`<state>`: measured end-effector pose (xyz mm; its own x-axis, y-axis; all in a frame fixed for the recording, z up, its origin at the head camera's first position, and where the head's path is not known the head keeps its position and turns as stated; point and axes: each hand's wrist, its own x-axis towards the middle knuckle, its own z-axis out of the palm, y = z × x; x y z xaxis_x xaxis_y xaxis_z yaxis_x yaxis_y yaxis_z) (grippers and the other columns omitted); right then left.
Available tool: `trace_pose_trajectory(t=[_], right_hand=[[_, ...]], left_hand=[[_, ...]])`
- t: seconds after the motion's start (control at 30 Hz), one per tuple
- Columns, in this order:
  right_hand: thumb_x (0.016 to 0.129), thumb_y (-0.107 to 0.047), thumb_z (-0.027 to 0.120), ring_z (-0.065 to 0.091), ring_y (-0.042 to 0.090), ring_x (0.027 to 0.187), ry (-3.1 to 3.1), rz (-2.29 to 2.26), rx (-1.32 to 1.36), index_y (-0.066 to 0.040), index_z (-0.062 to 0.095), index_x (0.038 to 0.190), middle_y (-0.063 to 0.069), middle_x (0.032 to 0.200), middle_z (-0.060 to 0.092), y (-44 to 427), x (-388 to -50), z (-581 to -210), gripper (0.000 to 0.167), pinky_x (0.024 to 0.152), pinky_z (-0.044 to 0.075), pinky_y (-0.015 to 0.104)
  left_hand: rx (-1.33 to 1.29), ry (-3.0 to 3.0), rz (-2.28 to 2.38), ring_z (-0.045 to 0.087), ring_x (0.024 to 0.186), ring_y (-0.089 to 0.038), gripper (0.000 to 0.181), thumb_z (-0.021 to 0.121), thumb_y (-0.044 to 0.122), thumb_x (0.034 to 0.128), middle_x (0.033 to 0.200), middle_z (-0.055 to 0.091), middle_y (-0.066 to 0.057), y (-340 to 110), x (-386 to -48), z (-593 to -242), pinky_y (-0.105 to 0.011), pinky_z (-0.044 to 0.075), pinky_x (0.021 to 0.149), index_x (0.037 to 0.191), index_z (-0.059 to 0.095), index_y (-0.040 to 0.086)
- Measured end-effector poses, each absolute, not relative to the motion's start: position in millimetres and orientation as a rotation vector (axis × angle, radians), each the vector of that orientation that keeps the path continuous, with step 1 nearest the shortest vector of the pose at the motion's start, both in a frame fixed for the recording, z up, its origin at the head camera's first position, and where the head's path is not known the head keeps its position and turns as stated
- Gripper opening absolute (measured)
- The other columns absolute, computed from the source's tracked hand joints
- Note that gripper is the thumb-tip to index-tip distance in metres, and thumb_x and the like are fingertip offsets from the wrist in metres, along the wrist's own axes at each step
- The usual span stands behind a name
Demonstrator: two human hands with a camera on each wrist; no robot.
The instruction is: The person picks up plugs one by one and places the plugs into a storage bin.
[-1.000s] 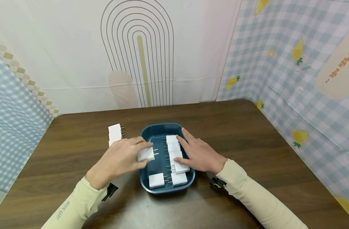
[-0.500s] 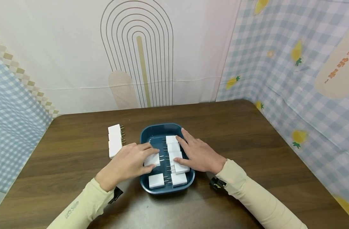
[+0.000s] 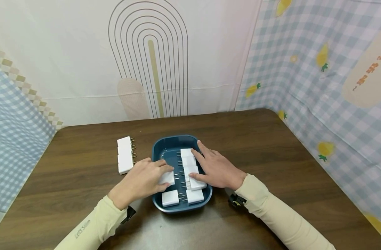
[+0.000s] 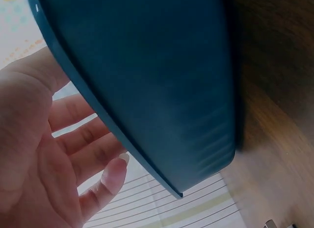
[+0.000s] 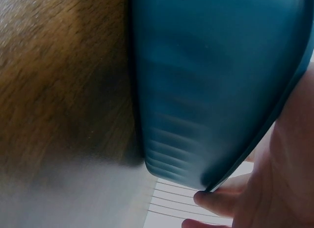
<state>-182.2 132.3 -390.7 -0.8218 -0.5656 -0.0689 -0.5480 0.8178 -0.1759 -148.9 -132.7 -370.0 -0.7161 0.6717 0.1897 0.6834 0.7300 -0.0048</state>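
Note:
In the head view, my left hand [image 3: 143, 181] pinches a white two-pin charger plug [image 3: 167, 178] between thumb and fingers, low in the left half of a blue tray [image 3: 160, 144]. Its pins point right. My right hand [image 3: 221, 169] lies over the tray's right rim, fingers fairly straight, the thumb touching a white plug [image 3: 197, 184] on the right-hand pile. Another plug [image 3: 170, 198] lies flat at the tray's front left. Both wrist views show mostly the tray's outer wall [image 4: 147, 90], which hides the plugs.
A row of white plugs [image 3: 125, 156] lies on the wooden table [image 3: 84, 166] left of the tray, pins to the right. Inside the tray, several plugs [image 3: 188, 161] form a right-hand column, pins to the left. Patterned cloth [image 3: 209, 52] hangs behind the table.
My left hand has moved right and toward the front, bringing the charger plug from the tray's left rim down into the tray. The right hand has stayed in place.

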Motion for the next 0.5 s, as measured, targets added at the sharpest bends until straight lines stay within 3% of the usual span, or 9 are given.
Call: trace_pose_trajectory(t=[0.5], right_hand=[[0.097,-0.064,0.051,0.028,0.035,0.154,2.878,-0.244,-0.871,-0.013,0.023,0.162,0.017,0.171,0.004,131.5,-181.3,-389.8,0.088,0.122,0.031,0.055]], left_hand=[[-1.09,-2.822,-0.084,0.071,0.09,-0.015,0.042,0.081,0.042,0.0823,0.108,0.076,-0.003,-129.0,-149.1,-374.4,-0.03,0.048,0.07,0.115,0.077,0.016]])
